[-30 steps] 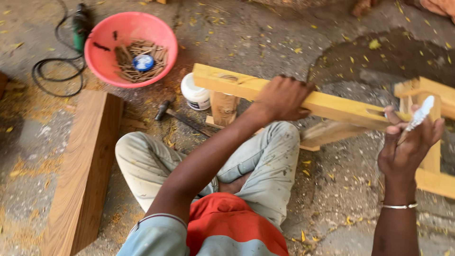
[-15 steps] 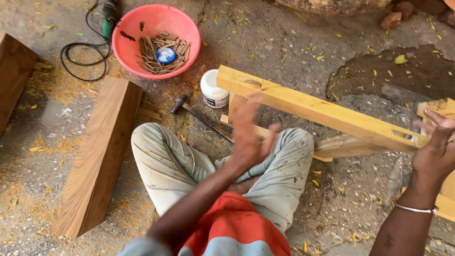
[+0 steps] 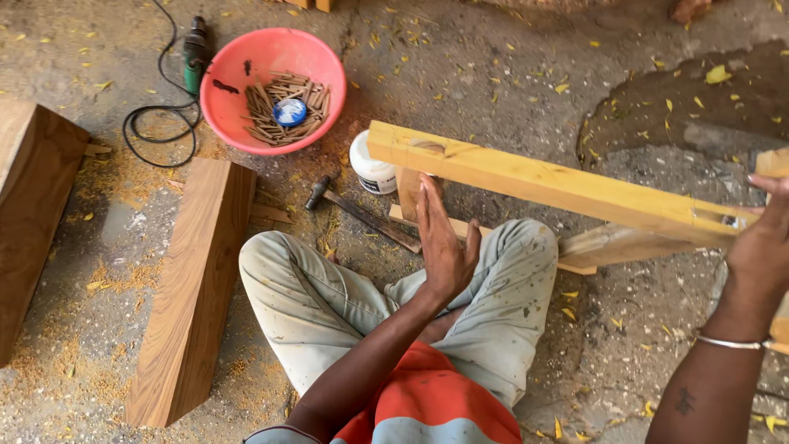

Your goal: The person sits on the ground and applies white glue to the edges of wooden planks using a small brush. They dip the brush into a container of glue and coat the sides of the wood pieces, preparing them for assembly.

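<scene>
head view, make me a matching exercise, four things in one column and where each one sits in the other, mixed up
Things:
1. small blue lid
2. white jar
3. hammer
4. green power tool

Places:
A. on the ground between the white jar and the person's knee
B. on the wooden sticks inside the pink bowl
C. on the ground just left of the pink bowl, with a black cable
D. standing on the ground by the left end of the yellow wooden beam

Pairs: 1-B, 2-D, 3-A, 4-C
</scene>
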